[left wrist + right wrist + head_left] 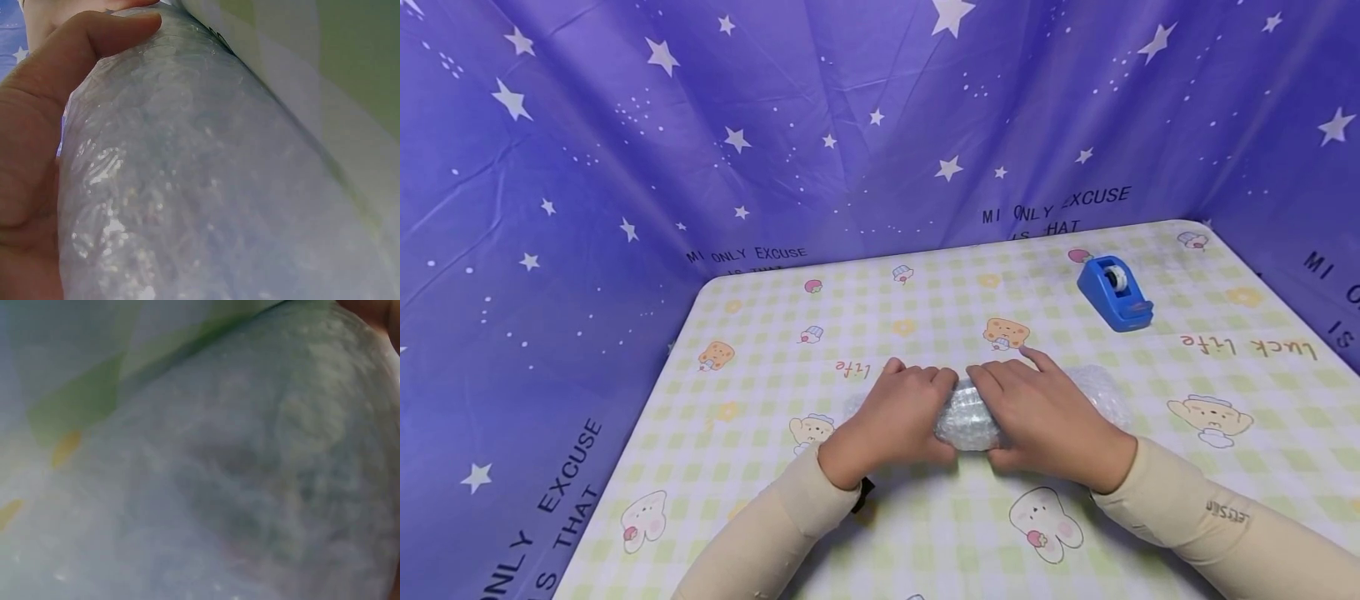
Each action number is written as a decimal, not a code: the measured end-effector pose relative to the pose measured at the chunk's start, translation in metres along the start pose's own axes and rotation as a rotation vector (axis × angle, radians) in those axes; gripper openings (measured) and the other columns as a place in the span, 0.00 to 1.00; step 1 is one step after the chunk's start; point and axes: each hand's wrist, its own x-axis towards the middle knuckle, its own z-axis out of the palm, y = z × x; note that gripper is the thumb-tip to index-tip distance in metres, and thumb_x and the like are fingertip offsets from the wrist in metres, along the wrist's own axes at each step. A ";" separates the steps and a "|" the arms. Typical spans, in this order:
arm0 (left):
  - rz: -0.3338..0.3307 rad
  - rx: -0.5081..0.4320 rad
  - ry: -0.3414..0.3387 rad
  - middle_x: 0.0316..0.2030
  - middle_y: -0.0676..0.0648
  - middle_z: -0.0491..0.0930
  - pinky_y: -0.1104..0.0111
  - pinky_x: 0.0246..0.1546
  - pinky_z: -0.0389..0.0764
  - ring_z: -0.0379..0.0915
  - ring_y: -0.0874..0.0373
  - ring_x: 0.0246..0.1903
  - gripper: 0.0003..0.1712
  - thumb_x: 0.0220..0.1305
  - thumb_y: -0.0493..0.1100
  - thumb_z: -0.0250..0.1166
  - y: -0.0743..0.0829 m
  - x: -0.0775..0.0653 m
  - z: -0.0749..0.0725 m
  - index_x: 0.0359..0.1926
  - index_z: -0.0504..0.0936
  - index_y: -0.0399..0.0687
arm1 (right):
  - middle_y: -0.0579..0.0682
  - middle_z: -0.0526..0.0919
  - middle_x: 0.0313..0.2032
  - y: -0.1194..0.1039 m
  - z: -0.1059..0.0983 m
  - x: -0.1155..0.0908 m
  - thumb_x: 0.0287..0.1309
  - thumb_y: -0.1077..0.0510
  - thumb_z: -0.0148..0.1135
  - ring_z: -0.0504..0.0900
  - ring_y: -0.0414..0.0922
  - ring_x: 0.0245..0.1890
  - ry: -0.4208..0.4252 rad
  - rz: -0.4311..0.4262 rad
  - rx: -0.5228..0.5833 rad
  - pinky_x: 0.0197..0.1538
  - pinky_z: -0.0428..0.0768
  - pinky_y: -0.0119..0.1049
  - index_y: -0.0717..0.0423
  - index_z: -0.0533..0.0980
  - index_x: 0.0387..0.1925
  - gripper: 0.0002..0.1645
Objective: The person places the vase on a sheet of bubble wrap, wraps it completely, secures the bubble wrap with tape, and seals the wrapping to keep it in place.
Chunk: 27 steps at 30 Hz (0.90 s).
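A roll of clear bubble wrap (967,419) lies crosswise on the table, wrapped around something that its layers hide. My left hand (901,414) grips the roll left of its middle, fingers over the far side and thumb on the near side. Just to the right, my right hand (1043,412) holds it the same way, with a short gap between the hands. Loose-looking bubble wrap shows past the right hand. In the left wrist view the thumb (119,34) lies along the shiny wrap (187,162). The right wrist view is mostly filled by blurred wrap (237,475).
A blue tape dispenser (1115,293) with a roll of tape stands at the back right of the table. A checked cloth with cartoon prints (760,317) covers the tabletop. Purple star-patterned curtains (850,150) hang behind and at both sides.
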 end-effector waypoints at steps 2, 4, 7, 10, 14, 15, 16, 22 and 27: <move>-0.002 -0.015 -0.007 0.38 0.57 0.82 0.63 0.41 0.66 0.79 0.62 0.35 0.41 0.39 0.63 0.79 -0.001 0.000 0.000 0.53 0.77 0.51 | 0.56 0.85 0.52 0.000 0.001 0.000 0.28 0.35 0.79 0.85 0.55 0.52 -0.002 0.002 -0.002 0.66 0.69 0.65 0.63 0.72 0.63 0.60; -0.003 -0.032 -0.015 0.39 0.56 0.83 0.63 0.41 0.67 0.79 0.62 0.36 0.42 0.39 0.62 0.79 -0.002 0.000 0.000 0.55 0.77 0.50 | 0.57 0.84 0.53 0.000 0.002 0.000 0.28 0.35 0.79 0.84 0.56 0.53 -0.005 0.004 -0.006 0.67 0.69 0.65 0.63 0.72 0.64 0.61; -0.006 -0.051 -0.026 0.41 0.56 0.84 0.63 0.41 0.67 0.79 0.62 0.37 0.44 0.40 0.62 0.78 -0.004 0.001 0.000 0.58 0.77 0.50 | 0.57 0.84 0.54 0.000 0.003 0.000 0.29 0.35 0.79 0.84 0.56 0.54 -0.005 0.004 -0.013 0.67 0.69 0.65 0.63 0.71 0.65 0.62; -0.009 -0.063 -0.029 0.41 0.57 0.84 0.64 0.40 0.67 0.80 0.63 0.37 0.44 0.40 0.62 0.78 -0.005 0.001 -0.001 0.58 0.77 0.50 | 0.57 0.84 0.54 0.000 0.004 0.001 0.28 0.35 0.79 0.84 0.56 0.54 0.001 0.003 -0.025 0.67 0.69 0.65 0.63 0.71 0.65 0.62; -0.016 -0.077 -0.035 0.42 0.57 0.84 0.64 0.40 0.67 0.80 0.64 0.38 0.44 0.40 0.61 0.77 -0.006 0.002 -0.001 0.59 0.77 0.50 | 0.57 0.84 0.53 0.001 0.005 0.002 0.27 0.35 0.80 0.84 0.57 0.53 0.007 0.003 -0.032 0.66 0.69 0.64 0.63 0.72 0.64 0.62; -0.018 -0.079 -0.035 0.42 0.57 0.84 0.64 0.40 0.67 0.79 0.64 0.38 0.44 0.40 0.61 0.77 -0.006 0.002 0.000 0.59 0.77 0.50 | 0.57 0.84 0.53 0.001 0.005 0.002 0.27 0.35 0.80 0.84 0.57 0.53 0.008 0.004 -0.033 0.66 0.70 0.64 0.63 0.72 0.64 0.61; -0.020 -0.078 -0.035 0.42 0.57 0.84 0.63 0.40 0.67 0.79 0.64 0.38 0.44 0.40 0.62 0.77 -0.006 0.002 0.000 0.59 0.77 0.50 | 0.57 0.84 0.52 0.001 0.005 0.002 0.27 0.35 0.79 0.84 0.56 0.52 0.008 0.003 -0.032 0.66 0.70 0.64 0.63 0.72 0.63 0.61; -0.028 -0.042 -0.016 0.42 0.57 0.84 0.63 0.41 0.68 0.79 0.63 0.37 0.44 0.40 0.63 0.76 -0.005 0.002 0.003 0.59 0.77 0.51 | 0.57 0.86 0.48 0.004 0.007 0.003 0.28 0.35 0.77 0.86 0.55 0.48 0.016 -0.011 -0.016 0.65 0.71 0.63 0.63 0.73 0.60 0.57; -0.026 -0.009 0.005 0.41 0.57 0.83 0.62 0.42 0.68 0.78 0.63 0.37 0.44 0.40 0.63 0.76 -0.002 0.000 0.004 0.58 0.77 0.50 | 0.55 0.86 0.45 0.005 0.007 0.003 0.29 0.35 0.76 0.86 0.54 0.46 0.020 -0.017 0.004 0.63 0.72 0.61 0.62 0.74 0.58 0.55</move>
